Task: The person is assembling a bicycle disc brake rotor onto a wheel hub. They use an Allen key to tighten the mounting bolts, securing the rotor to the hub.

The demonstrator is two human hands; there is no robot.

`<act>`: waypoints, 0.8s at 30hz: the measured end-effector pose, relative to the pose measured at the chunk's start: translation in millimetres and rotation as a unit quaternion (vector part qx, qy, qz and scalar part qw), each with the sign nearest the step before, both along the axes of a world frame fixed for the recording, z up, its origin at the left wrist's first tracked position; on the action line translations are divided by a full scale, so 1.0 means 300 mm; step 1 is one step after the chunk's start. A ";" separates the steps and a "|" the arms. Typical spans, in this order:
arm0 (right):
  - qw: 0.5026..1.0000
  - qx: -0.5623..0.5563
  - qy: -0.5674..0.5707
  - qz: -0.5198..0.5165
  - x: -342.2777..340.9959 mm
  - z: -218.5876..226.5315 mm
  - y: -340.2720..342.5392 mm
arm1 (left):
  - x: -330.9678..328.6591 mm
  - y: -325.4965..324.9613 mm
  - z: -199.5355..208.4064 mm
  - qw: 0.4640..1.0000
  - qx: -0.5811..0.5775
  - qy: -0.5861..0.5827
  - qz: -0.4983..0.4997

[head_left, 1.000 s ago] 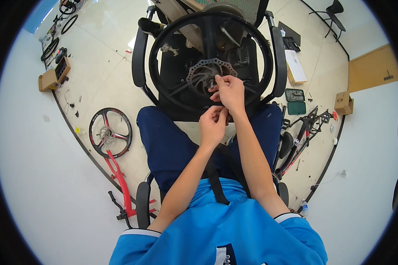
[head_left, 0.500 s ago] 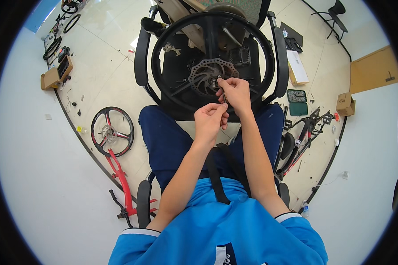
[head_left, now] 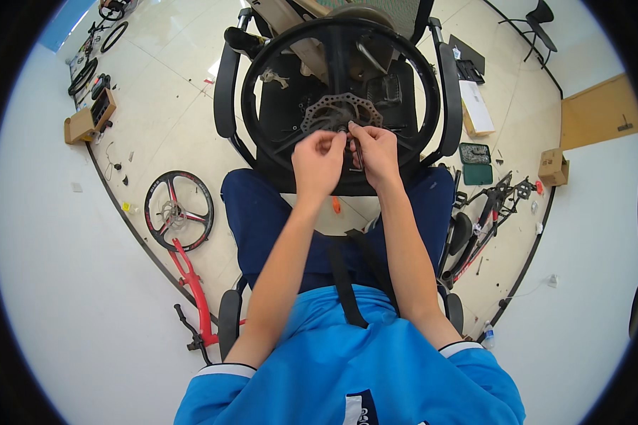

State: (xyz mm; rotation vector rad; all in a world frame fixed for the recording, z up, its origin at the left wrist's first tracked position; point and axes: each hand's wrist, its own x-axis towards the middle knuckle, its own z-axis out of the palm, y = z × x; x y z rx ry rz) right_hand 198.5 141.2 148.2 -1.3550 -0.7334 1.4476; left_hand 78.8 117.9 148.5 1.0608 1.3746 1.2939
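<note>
A black bicycle wheel lies flat across the black office chair in front of me, with a drilled brake disc rotor at its hub. My left hand is at the near-left side of the hub, thumb and forefinger pinched together; its fingertips hide what lies between them. Just right of it, my right hand has its fingers closed, and a thin dark metal rod sticks out from them toward me. Both sets of fingertips nearly meet over the axle.
Chair armrests flank the wheel. A spoked wheel and a red frame part lie on the floor at left. To the right are a green tool case, a white box and a bicycle frame.
My left hand has moved forward and left, from the rod's near end up to the hub. My right hand stays by the axle with the rod. An orange object between my knees has come into view.
</note>
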 end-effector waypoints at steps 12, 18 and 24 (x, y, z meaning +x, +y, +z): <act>0.994 -0.002 0.103 0.035 0.012 -0.009 -0.017 | -0.036 0.205 0.080 0.975 -0.176 0.062 -0.121; 0.982 -0.017 0.175 0.063 0.044 -0.037 -0.002 | -0.058 0.211 0.027 0.932 -0.292 -0.169 -0.130; 0.973 -0.031 0.209 0.092 0.059 -0.047 0.014 | -0.050 0.207 0.037 0.941 -0.285 -0.141 -0.114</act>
